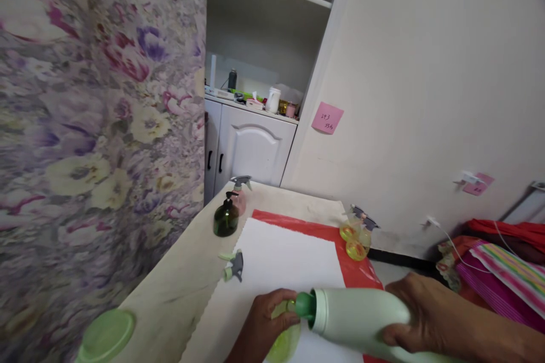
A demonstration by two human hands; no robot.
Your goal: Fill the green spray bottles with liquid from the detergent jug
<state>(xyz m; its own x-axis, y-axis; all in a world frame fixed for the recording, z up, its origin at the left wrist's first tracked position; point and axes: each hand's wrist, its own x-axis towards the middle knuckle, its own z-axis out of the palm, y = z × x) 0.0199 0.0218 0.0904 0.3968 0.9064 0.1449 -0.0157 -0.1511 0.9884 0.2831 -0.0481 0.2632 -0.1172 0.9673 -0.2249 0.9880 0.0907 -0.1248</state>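
In my right hand [419,315] is a large pale green bottle [361,315], tipped nearly level with its darker green spout [304,305] pointing left. My left hand [272,317] grips the neck of a small clear spray bottle [284,343] with yellow-green liquid in it. The spout meets the small bottle's mouth; my fingers partly hide the contact. A grey and green trigger spray head [233,266] lies off to the left on the white sheet's edge. At the lower left sits a round pale green cap [108,332].
A dark green pump bottle [226,218] and a pink spray bottle [239,198] stand at the table's back left. Two spray bottles with yellow liquid [357,244] stand at the back right. White paper [293,255] lies over red plastic [357,272]. A flowered curtain [106,125] hangs at left.
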